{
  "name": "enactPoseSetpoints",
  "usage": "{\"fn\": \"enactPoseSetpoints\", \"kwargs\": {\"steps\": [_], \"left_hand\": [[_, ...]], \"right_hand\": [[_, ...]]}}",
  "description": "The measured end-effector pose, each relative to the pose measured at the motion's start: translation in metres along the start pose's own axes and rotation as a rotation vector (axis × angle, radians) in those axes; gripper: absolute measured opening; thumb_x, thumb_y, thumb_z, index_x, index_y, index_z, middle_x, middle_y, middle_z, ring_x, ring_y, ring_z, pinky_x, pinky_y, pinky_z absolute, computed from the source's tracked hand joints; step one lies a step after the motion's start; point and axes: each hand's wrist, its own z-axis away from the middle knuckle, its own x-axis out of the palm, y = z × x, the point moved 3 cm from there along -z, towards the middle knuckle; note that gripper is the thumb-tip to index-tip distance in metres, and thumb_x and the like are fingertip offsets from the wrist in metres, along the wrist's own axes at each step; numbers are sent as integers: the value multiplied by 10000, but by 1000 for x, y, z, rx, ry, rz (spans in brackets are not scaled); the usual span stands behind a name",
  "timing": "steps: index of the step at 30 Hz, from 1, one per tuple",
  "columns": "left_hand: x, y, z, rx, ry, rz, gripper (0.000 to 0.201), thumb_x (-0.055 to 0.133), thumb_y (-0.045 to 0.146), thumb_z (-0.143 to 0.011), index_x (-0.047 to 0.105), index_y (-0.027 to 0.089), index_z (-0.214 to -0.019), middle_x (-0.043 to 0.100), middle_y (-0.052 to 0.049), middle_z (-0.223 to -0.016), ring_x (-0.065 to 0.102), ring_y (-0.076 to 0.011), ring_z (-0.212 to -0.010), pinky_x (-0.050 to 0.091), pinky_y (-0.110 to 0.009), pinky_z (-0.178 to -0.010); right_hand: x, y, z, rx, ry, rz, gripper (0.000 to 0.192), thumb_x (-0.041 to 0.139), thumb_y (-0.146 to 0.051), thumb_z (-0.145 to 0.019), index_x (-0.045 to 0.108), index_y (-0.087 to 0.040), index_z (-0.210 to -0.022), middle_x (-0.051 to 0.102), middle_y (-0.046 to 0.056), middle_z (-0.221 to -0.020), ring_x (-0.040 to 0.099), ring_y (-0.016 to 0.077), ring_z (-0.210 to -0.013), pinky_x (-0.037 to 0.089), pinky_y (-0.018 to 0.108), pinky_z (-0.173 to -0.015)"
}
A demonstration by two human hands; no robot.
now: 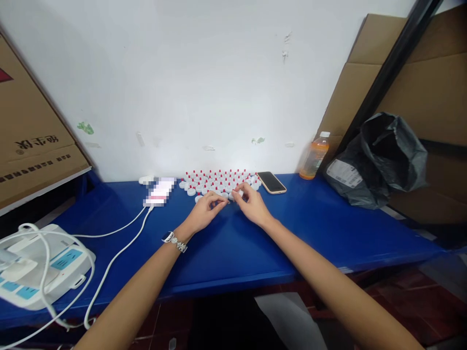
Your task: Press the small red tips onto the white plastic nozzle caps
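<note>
Head view: left hand (pixel 205 210) and right hand (pixel 251 203) at frame center, fingers pinching small white caps (pixel 219 182) with red tips, clustered on blue tabletop (pixel 310 228); phone (pixel 271 182) just right.

Little legible print in view

The cardboard box (pixel 32 146) at left carries dark characters, seen upside down and unreadable; the white label (pixel 344 172) on the black bag (pixel 379 160) is too small to read.

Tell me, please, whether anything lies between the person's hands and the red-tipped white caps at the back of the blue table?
Nothing visible does. The left hand and right hand are already at the front edge of the caps, fingertips among the nearest ones. The phone lies to the right of the caps and the cable runs off to the left, both clear of the hands.
</note>
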Motion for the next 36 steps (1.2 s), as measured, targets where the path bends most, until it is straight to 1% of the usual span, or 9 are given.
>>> {"fn": "enactPoseSetpoints", "kwargs": {"steps": [4, 8, 10, 14, 17, 22, 27, 30, 36], "left_hand": [[3, -10, 5, -5, -114, -61, 275, 553, 356, -939, 745, 231, -1090, 627, -56, -980, 576, -153, -795, 479, -297, -746], [4, -15, 6, -4, -123, -75, 254, 563, 268, -917, 730, 217, -1101, 671, -58, -981, 612, -162, -829, 503, -301, -769], [3, -16, 5, -19, -112, -86, 247, 575, 231, -898, 719, 201, -1097, 702, -58, -975, 629, -167, -843, 513, -307, -793], [-1, -18, 4, -32, -106, -126, 287, 581, 200, -882, 690, 196, -1148, 733, -63, -1040, 653, -177, -909, 518, -323, -847], [-5, -16, 6, -53, -109, -160, 311, 601, 227, -872, 678, 195, -1172, 728, -75, -1096, 659, -188, -936, 525, -334, -853], [-13, -8, 8, -48, -78, -185, 266, 645, 279, -845, 702, 194, -1090, 726, -88, -1085, 658, -211, -928, 529, -372, -863], [-15, -7, 8, -36, -39, -177, 222, 631, 313, -866, 703, 201, -1043, 726, -83, -1071, 655, -217, -926, 517, -358, -834], [-16, -5, 8, -35, -5, -167, 213, 566, 332, -915, 702, 201, -1013, 733, -72, -1004, 655, -209, -900, 505, -336, -808], [-19, -2, 9, -40, 62, -174, 229, 519, 360, -948, 685, 205, -979, 721, -52, -952, 636, -195, -853, 480, -319, -781]], "right_hand": [[-4, 10, -1, 27, -7, -29, 201, 607, -416, -871, 595, -217, -897, 647, -6, -779, 585, 156, -696, 447, 282, -694], [-2, 10, -1, -14, 66, 94, 184, 653, -395, -823, 678, -218, -869, 621, 44, -945, 580, 195, -895, 449, 317, -800], [1, 11, -1, -7, 50, 127, 173, 665, -374, -807, 693, -211, -859, 586, 29, -865, 566, 184, -841, 440, 310, -777], [8, 15, 0, 53, -94, 79, 143, 639, -323, -810, 673, -191, -855, 533, -41, -655, 501, 125, -620, 391, 262, -639], [8, 17, 0, 45, -118, 117, 119, 629, -294, -808, 678, -192, -846, 573, -46, -640, 500, 112, -597, 378, 250, -625], [7, 14, 2, 56, -149, 202, 118, 632, -304, -802, 671, -196, -828, 604, -45, -639, 524, 112, -586, 374, 247, -617], [3, 14, -5, 86, -34, 224, 222, 617, -422, -840, 649, -216, -916, 587, -52, -610, 563, 134, -585, 390, 256, -612], [0, 15, -17, 109, 20, 275, 201, 603, -385, -848, 653, -216, -946, 629, -32, -641, 590, 148, -619, 390, 258, -612], [-2, 11, -43, 183, -29, 537, 171, 653, -387, -811, 717, -234, -852, 694, 51, -726, 631, 226, -739, 376, 305, -642]]}}
